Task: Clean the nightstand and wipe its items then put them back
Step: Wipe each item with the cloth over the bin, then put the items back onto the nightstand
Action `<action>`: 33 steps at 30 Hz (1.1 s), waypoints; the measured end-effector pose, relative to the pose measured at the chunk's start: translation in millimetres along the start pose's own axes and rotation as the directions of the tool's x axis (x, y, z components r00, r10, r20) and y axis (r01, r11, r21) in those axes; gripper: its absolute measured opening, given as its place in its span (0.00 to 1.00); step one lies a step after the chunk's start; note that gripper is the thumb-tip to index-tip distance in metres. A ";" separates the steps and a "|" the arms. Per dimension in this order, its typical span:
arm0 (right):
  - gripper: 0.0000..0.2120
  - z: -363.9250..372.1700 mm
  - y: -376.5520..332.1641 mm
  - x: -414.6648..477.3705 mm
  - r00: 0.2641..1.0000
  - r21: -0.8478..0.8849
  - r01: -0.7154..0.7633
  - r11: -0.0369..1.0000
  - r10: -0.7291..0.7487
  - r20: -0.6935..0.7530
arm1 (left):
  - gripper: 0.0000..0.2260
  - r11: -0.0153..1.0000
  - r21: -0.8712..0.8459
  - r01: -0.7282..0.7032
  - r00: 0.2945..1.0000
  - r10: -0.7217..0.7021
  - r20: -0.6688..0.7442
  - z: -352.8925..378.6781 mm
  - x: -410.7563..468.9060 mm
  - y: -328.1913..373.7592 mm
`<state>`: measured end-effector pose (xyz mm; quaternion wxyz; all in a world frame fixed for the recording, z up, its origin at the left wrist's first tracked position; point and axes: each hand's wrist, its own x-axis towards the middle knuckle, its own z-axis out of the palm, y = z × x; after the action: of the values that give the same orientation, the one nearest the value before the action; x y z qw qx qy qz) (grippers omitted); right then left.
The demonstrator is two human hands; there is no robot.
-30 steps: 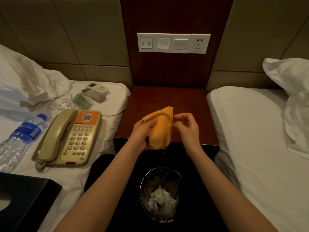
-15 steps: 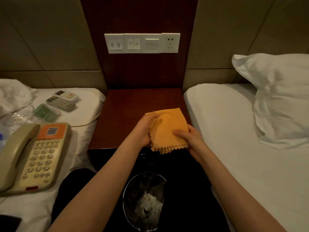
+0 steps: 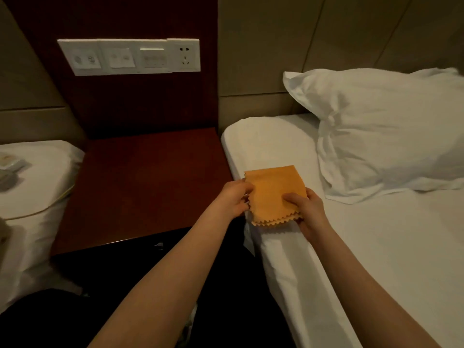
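Cloth now folded into a neat square, zigzag edges stacked. A second ago it hung half-folded over the nightstand's front edge; since then it has been carried right, over the near corner of the right bed. Left hand pinches the cloth's left edge. Right hand grips the near right corner, thumb on top and fingers under. Nightstand top bare. Likely the cloth is being readied on a fresh face or parked; wiping the items and returning them looks still to do. View has swung right: phone, bottle and bin are out of frame. Only a sliver of small items shows on the left bed, cut by the edge and too blurred to identify. Cannot tell whether the cloth rests on the sheet or hovers just above it.
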<state>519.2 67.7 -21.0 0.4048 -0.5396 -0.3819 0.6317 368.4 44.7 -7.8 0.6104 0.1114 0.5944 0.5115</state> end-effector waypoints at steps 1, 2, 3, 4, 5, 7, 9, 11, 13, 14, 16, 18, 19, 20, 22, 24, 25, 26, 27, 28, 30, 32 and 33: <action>0.16 -6.3 -0.3 2.2 1.000 -0.002 0.005 1.000 -0.005 -0.021 | 0.13 1.000 0.032 -0.002 1.000 0.001 0.019 7.6 4.0 -2.3; 0.16 -11.7 -0.6 4.4 0.999 -0.004 0.009 1.000 -0.009 -0.041 | 0.14 0.998 0.055 -0.001 0.999 -0.001 0.033 14.5 6.6 -4.3; 0.17 -16.8 -0.7 7.1 0.998 -0.012 0.014 1.000 -0.015 -0.064 | 0.15 0.998 0.068 -0.003 0.999 0.000 0.044 20.6 8.4 -6.1; 0.17 -21.4 -1.2 9.9 0.996 -0.020 0.018 1.000 -0.019 -0.089 | 0.15 0.997 0.081 -0.009 0.999 0.005 0.046 25.8 11.2 -8.5; 0.18 -25.5 -1.3 12.8 0.993 -0.035 0.022 0.999 -0.026 -0.116 | 0.15 0.995 0.103 -0.017 0.999 0.013 0.040 30.2 14.7 -11.0; 0.18 -34.0 -0.4 18.3 0.983 -0.095 0.028 0.995 -0.044 -0.176 | 0.21 0.986 0.163 -0.029 0.999 0.022 0.045 38.6 21.0 -15.3; 0.19 -42.8 0.3 20.8 0.969 -0.192 0.022 0.981 -0.068 -0.237 | 0.26 0.974 0.222 -0.048 0.997 0.032 0.076 45.1 25.2 -19.1; 0.22 -52.3 0.6 22.0 0.951 -0.314 0.010 0.949 -0.106 -0.291 | 0.27 0.962 0.263 -0.074 0.993 0.045 0.113 51.1 27.2 -22.3; 0.22 -58.7 -1.3 22.8 0.939 -0.446 0.003 0.895 -0.155 -0.306 | 0.27 0.937 0.332 -0.106 0.988 0.061 0.144 56.0 26.4 -24.6; 0.23 -59.5 -3.1 22.8 0.936 -0.524 0.000 0.852 -0.184 -0.299 | 0.27 0.922 0.369 -0.117 0.986 0.065 0.152 57.6 26.2 -25.2; 0.26 -59.9 -5.2 23.0 0.925 -0.675 -0.007 0.737 -0.252 -0.285 | 0.28 0.887 0.439 -0.140 0.984 0.076 0.160 58.6 25.6 -23.0; 0.30 -57.7 -6.4 23.3 0.899 -0.760 -0.029 0.649 -0.316 -0.304 | 0.27 0.857 0.490 -0.162 0.983 0.095 0.159 56.6 23.8 -16.7; 0.31 -54.0 -8.1 21.8 0.882 -0.778 -0.020 0.628 -0.355 -0.310 | 0.27 0.843 0.509 -0.175 0.982 0.109 0.156 53.8 22.6 -12.4; 0.30 -48.7 -9.9 20.1 0.867 -0.789 0.012 0.615 -0.399 -0.298 | 0.26 0.833 0.521 -0.186 0.981 0.125 0.152 50.2 20.8 -7.2; 0.27 -33.5 -14.9 15.1 0.848 -0.789 0.109 0.605 -0.471 -0.244 | 0.26 0.836 0.513 -0.195 0.980 0.150 0.128 39.1 16.4 4.7; 0.24 -14.5 -19.2 9.3 0.852 -0.766 0.206 0.609 -0.497 -0.166 | 0.25 0.837 0.512 -0.194 0.981 0.169 0.095 23.3 11.1 17.3; 0.24 -3.5 -20.7 6.1 0.859 -0.755 0.246 0.608 -0.498 -0.121 | 0.24 0.837 0.510 -0.197 0.980 0.180 0.083 14.1 7.3 23.4; 0.23 8.2 -21.4 3.9 0.865 -0.749 0.277 0.602 -0.496 -0.079 | 0.24 0.840 0.504 -0.199 0.979 0.190 0.070 4.3 2.6 29.8; 0.22 21.2 -22.3 1.5 0.869 -0.747 0.301 0.592 -0.493 -0.040 | 0.24 0.844 0.498 -0.201 0.978 0.202 0.052 -6.1 -1.8 36.1; 0.22 34.8 -22.8 -0.8 0.872 -0.750 0.323 0.578 -0.490 -0.002 | 0.23 0.846 0.493 -0.202 0.976 0.216 0.029 -17.3 -6.5 42.6; 0.21 64.9 -21.5 -5.8 0.876 -0.748 0.365 0.555 -0.477 0.073 | 0.22 0.851 0.485 -0.201 0.969 0.244 -0.026 -43.4 -17.9 55.9; 0.20 98.4 -17.6 -11.1 0.879 -0.727 0.410 0.552 -0.451 0.154 | 0.21 0.856 0.473 -0.209 0.958 0.276 -0.077 -74.9 -29.8 67.8; 0.19 115.4 -15.3 -14.3 0.877 -0.709 0.435 0.554 -0.440 0.194 | 0.20 0.853 0.473 -0.221 0.948 0.301 -0.101 -91.7 -35.0 72.3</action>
<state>407.7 55.0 12.9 0.2983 -0.5454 -0.7230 0.3013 263.9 7.6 42.7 0.4386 0.2868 0.7270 0.4437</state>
